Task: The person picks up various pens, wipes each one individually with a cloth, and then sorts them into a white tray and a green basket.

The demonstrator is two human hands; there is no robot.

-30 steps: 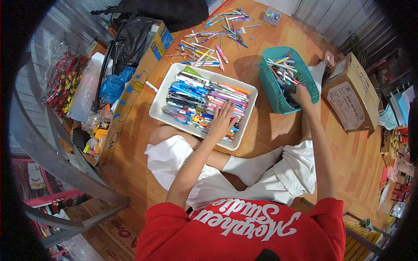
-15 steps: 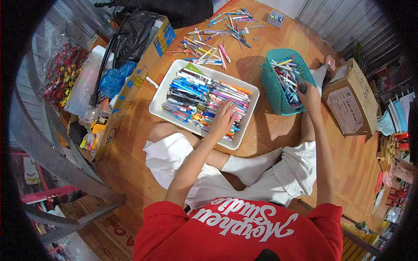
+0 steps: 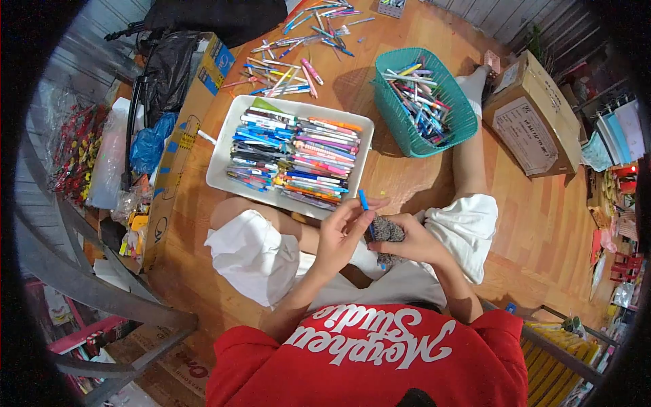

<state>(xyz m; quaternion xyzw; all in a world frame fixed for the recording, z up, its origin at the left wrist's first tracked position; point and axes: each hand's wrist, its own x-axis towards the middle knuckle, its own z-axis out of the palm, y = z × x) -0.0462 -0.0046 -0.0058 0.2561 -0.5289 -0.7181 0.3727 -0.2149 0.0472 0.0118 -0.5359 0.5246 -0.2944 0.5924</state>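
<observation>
My left hand (image 3: 342, 233) pinches a blue pen (image 3: 365, 202) in front of my lap. My right hand (image 3: 419, 239) grips a grey speckled cloth (image 3: 388, 232), which is against the lower part of the pen. Just beyond my hands, a white tray (image 3: 218, 178) holds pens and markers laid side by side in two columns. A teal plastic basket (image 3: 413, 144) to the right contains a loose jumble of pens (image 3: 424, 108).
Loose pens (image 3: 278, 78) are scattered on the wood floor past the tray. At the right stands a cardboard box (image 3: 529, 129); at the left, an open carton (image 3: 178, 159) full of bags. A curved metal frame (image 3: 102, 271) is at lower left. My legs lie around the tray and basket.
Both hands have come together before my lap, the left from the tray and the right from the basket. The blue pen now shows between them against the cloth. The view has shifted.
</observation>
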